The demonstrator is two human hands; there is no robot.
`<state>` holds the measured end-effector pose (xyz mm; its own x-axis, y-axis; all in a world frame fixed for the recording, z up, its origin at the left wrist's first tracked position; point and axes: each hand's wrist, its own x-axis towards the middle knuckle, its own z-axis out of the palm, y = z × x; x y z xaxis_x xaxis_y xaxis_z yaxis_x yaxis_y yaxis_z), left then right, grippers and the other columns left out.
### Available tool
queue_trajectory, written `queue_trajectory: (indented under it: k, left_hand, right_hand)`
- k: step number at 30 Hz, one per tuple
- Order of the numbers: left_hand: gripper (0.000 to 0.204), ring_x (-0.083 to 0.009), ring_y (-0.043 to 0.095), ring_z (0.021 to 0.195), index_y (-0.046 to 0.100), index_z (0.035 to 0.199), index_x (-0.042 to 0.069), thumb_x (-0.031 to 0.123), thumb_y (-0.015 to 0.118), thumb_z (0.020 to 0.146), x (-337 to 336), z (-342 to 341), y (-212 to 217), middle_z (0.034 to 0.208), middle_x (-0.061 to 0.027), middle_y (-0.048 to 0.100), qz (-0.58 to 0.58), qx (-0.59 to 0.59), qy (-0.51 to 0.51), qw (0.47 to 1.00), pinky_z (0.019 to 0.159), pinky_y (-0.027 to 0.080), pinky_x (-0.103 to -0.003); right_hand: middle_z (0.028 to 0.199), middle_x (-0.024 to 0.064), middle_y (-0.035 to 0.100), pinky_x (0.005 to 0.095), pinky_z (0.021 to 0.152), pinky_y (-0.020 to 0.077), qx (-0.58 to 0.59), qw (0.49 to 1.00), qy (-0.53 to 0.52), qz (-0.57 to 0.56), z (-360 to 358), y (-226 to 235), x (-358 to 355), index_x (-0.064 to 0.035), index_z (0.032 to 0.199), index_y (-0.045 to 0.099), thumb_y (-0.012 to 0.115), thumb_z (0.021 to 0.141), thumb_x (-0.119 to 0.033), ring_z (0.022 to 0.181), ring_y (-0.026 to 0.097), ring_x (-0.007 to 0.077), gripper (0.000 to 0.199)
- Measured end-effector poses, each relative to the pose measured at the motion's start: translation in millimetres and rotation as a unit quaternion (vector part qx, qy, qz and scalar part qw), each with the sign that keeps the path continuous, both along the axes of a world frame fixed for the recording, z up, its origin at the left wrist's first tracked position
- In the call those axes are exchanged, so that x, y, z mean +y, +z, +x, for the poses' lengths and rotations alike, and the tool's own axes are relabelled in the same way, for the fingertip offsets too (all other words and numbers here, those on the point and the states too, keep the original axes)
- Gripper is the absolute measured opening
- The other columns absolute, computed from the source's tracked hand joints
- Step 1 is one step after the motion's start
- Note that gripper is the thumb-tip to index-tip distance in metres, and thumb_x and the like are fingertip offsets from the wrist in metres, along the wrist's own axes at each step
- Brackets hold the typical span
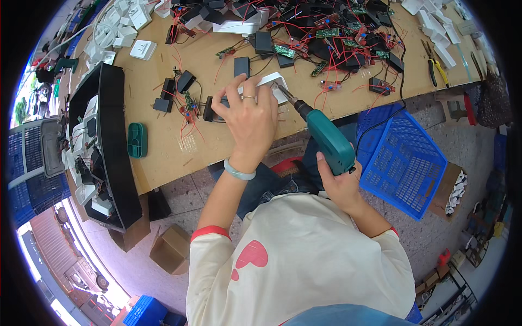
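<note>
Gripping teal-green plastic-bodied power screwdriver [329, 138] by rear end: right hand [341, 187] wrapped round it. Tool at 2 o'clock, metal bit toward 10–11 o'clock, over white rectangular plastic casing [273, 79]. Casing lies just past 12 o'clock on tan cardboard-like surface [155, 168]. Left hand [250, 117], fingers bent, at casing's 9 o'clock side; cannot tell whether it pinches casing. Judged handling: screwdriver stiff, moderately heavy, best held round thick body; thin black cable [403, 81] may drag. Casing probably light, rigid, slippery, thin-walled; best held by outer rim, clear of bit.

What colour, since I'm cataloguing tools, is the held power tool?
The power tool is mostly teal-green, in the head view.
</note>
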<state>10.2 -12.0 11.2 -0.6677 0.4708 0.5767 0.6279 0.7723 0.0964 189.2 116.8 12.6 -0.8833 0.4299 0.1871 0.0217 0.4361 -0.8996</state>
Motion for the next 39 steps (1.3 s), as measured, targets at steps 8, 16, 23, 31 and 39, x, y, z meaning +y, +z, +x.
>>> queue_trajectory:
  k: [8,16,23,31,39]
  left_hand:
    - [0.008,-0.0254,0.055,0.120,0.071,0.089,0.012,0.016,0.073,0.083,-0.2,-0.5,1.1,0.111,-0.0003,0.066,-0.005,-0.003,0.001,1.000,0.101,0.030,-0.048]
    - [0.007,-0.0255,0.055,0.119,0.071,0.089,0.012,0.016,0.073,0.083,-0.7,-1.2,0.3,0.111,-0.0005,0.066,-0.002,0.003,0.000,1.000,0.100,0.030,-0.048]
    - [0.008,-0.0255,0.055,0.119,0.070,0.090,0.013,0.016,0.073,0.083,0.2,-0.9,-0.2,0.110,-0.0007,0.066,-0.001,0.006,-0.001,1.000,0.101,0.030,-0.048]
    - [0.009,-0.0255,0.056,0.119,0.071,0.090,0.013,0.016,0.074,0.083,0.4,0.4,1.7,0.110,-0.0004,0.066,-0.005,0.003,0.003,1.000,0.101,0.030,-0.048]
    - [0.009,-0.0273,0.055,0.121,0.071,0.091,0.012,0.017,0.074,0.084,-0.3,3.0,5.0,0.115,-0.0020,0.066,-0.012,0.001,0.003,1.000,0.101,0.031,-0.048]
  right_hand:
    - [0.088,0.0105,0.070,0.0279,0.069,0.0533,-0.012,1.000,-0.008,-0.003,3.7,2.6,-0.6,0.0016,0.116,0.059,0.072,0.090,-0.005,0.071,0.066,0.0151,0.029]
    - [0.098,0.0116,0.068,0.0284,0.069,0.0525,-0.011,0.999,-0.026,-0.034,17.0,5.3,2.0,0.0029,0.110,0.064,0.073,0.089,-0.004,0.076,0.066,0.0156,0.024]
    - [0.091,0.0085,0.063,0.0274,0.063,0.0488,-0.035,0.994,-0.044,-0.095,27.7,12.1,5.0,0.0023,0.104,0.065,0.074,0.088,-0.002,0.073,0.062,0.0136,0.019]
    - [0.087,0.0076,0.064,0.0279,0.062,0.0480,-0.033,0.994,-0.051,-0.096,31.3,11.2,5.4,0.0020,0.103,0.066,0.073,0.088,-0.002,0.072,0.061,0.0135,0.016]
    - [0.088,0.0091,0.065,0.0296,0.064,0.0481,-0.033,0.988,-0.074,-0.130,31.2,13.4,4.6,0.0020,0.101,0.067,0.073,0.087,-0.001,0.072,0.061,0.0170,0.015]
